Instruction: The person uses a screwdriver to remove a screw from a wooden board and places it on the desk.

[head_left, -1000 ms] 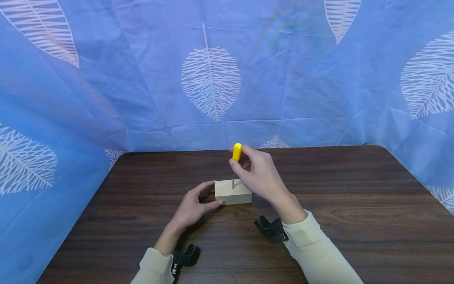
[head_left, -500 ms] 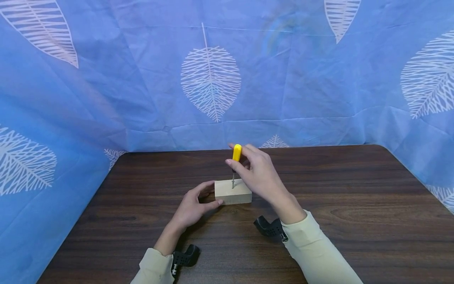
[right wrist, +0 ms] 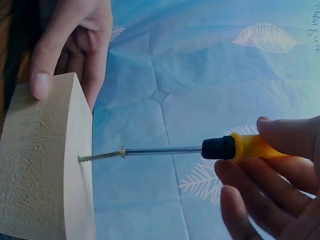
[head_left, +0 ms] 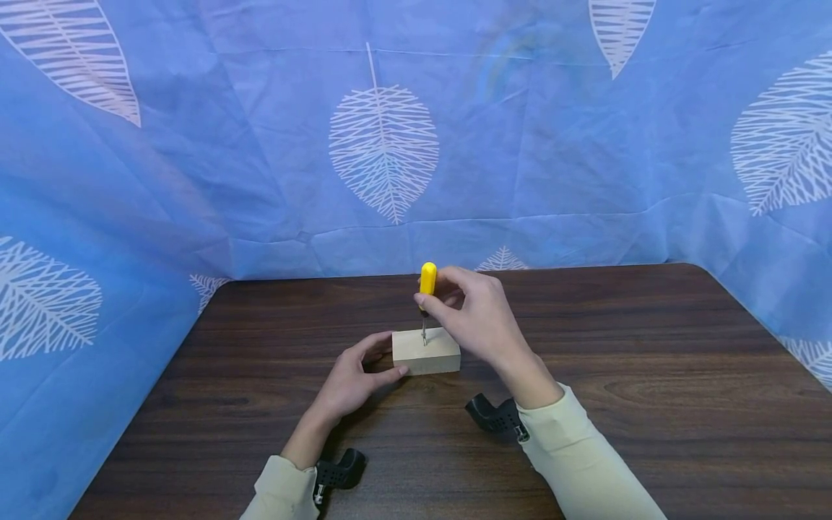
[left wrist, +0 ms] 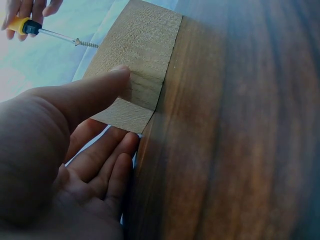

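Observation:
A pale wooden block [head_left: 425,361] lies on the dark table. My left hand [head_left: 351,379] grips its left end, thumb on the near side and fingers behind, as the left wrist view also shows. A screw [right wrist: 100,157] stands in the block's top face with most of its thread exposed. On its head sits the tip of a screwdriver [right wrist: 165,150] with a yellow handle and black collar. My right hand [head_left: 477,314] pinches the yellow handle [head_left: 427,278] between thumb and fingers above the block. In the right wrist view, screw and shaft meet at a slight angle.
The dark wood-grain table [head_left: 617,404] spreads around the block. Behind it hangs a blue cloth [head_left: 520,144] with white leaf prints. Black wrist-worn devices [head_left: 341,468] sit at both cuffs, low over the table.
My right fingers loosened and shifted along the yellow handle, then closed on it again. The handle's top has tilted slightly left. My left hand and the block stay essentially in place.

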A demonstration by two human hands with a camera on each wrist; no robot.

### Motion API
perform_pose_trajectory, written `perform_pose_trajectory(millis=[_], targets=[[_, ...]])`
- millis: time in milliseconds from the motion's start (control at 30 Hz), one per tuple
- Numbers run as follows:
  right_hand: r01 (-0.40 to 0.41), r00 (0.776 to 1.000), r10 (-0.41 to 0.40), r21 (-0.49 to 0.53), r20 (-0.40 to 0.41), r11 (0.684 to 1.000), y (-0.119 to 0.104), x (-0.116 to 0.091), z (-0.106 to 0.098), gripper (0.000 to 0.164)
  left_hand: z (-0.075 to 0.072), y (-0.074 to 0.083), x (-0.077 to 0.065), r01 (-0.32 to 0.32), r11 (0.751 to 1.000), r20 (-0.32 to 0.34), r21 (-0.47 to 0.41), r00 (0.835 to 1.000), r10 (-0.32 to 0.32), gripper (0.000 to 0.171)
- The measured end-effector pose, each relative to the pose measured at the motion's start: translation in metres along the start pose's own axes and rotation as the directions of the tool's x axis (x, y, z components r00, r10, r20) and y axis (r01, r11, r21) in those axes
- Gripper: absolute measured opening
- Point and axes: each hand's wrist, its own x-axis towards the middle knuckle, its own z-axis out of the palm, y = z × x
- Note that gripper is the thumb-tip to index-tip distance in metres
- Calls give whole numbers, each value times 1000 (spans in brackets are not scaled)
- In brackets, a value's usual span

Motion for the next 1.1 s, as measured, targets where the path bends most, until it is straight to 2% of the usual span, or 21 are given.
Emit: perform_pose_trajectory(millis=[167,500,733,967,1100], targets=[[-11,1000,12,-16,27,1000,0,1,1,15,0,1,-1,-4,1000,4,-3,1000,4,60],[20,1000,-20,-33,8,999,0,1,2,18,0,3,-1,3,1000,0,2,1000,-3,60],[3,1000,-3,-20,20,1000,0,0,2,35,0,2,-1,10,1000,-4,9,1000,-10,61],[34,999,-33,-31,17,999,-1,0,3,19,0,2,-1,13,1000,-6,14,1000,-12,62],[54,998,-54,-6,35,999,0,1,2,19,0,1,-1,6,1000,-6,13,1000,-6,62]])
